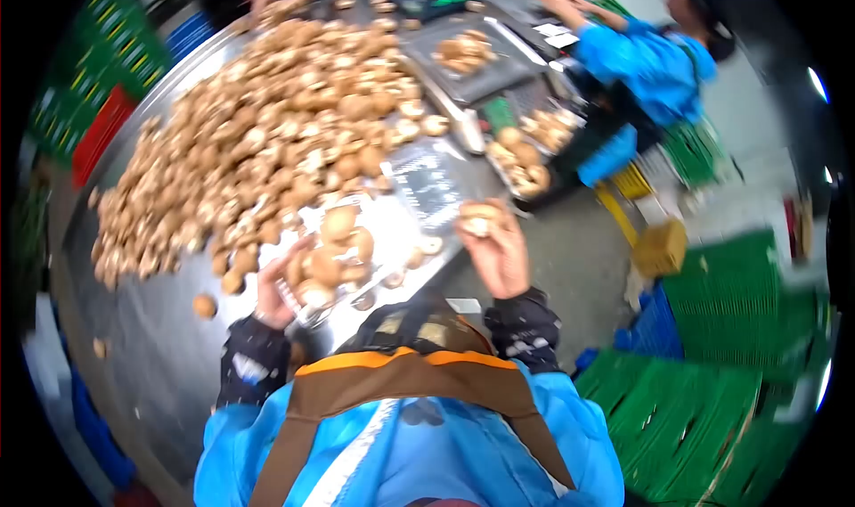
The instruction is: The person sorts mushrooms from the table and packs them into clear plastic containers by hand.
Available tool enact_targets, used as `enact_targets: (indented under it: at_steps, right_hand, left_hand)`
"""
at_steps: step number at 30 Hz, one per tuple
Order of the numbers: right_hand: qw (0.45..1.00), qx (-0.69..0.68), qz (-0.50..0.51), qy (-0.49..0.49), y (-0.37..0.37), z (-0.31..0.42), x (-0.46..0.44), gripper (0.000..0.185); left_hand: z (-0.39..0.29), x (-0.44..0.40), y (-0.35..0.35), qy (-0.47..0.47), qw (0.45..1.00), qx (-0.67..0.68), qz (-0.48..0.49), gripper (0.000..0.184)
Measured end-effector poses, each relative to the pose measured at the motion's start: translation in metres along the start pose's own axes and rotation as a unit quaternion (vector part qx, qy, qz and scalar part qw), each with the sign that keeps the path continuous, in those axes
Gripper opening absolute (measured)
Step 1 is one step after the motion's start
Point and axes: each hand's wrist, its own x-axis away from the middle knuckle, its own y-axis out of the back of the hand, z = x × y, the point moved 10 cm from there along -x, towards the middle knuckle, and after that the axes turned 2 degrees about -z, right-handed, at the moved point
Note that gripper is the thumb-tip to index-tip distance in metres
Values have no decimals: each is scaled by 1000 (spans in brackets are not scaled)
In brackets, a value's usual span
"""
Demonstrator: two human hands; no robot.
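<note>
My left hand (278,286) is closed on the left edge of a clear plastic tray (370,273) with several brown mushrooms (326,262) in it. My right hand (500,256) is to the right of the tray, past the table's edge, its fingers closed round a mushroom (480,220) with a pale underside. A few loose mushrooms (431,245) lie between the tray and this hand. Just beyond them rests a clear plastic sheet or empty tray (426,186); blur hides which.
A large heap of mushrooms (267,142) covers much of the metal table (169,347). Filled trays (519,165) and a dark scale-like device (472,53) stand at the back right. A co-worker in blue sleeves (623,61) works there. Green crates (677,418) are stacked at right.
</note>
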Motion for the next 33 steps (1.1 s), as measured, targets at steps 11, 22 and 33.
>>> enact_targets:
  at_steps: [11, 22, 33]
  right_hand:
    - [833, 476, 160, 232, -111, 9, 9, 30]
    - [748, 569, 340, 0, -93, -165, -20, 29]
    - [498, 823, 233, 142, -84, -214, -89, 41]
  left_hand:
    - [16, -14, 32, -21, 996, 73, -55, 27]
    - [-22, 103, 95, -146, 976, 116, -115, 58]
    - [-16, 118, 119, -175, 965, 148, -132, 58]
